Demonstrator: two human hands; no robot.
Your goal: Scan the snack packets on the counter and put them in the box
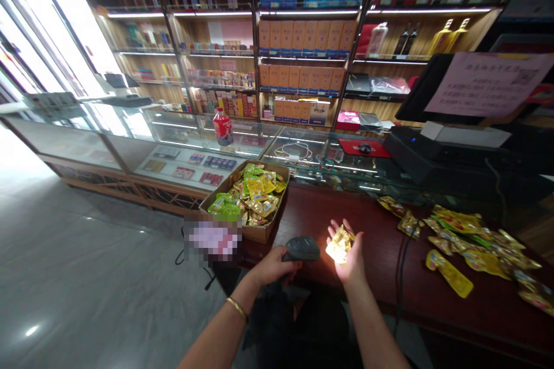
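My left hand (277, 266) is wrapped round the handle of a grey barcode scanner (303, 248), whose head points right. In the upturned palm of my right hand (354, 262) lies a shiny gold snack packet (340, 245), with the fingers curled up around it and bright light falling on it. Just beyond my left hand stands an open cardboard box (258, 234) full of green, yellow and gold packets (253, 191). To the right, several loose packets (459, 222) are spread on the dark red wooden counter (311, 210); a long yellow one (450, 274) lies nearest me.
A black cable (402, 265) runs across the counter. Behind are glass display cases (190, 147), a red bottle (223, 127), a mouse on a red mat (357, 147) and a monitor (422, 89) with a paper sheet (491, 83). Shelves of boxes (303, 37) line the wall.
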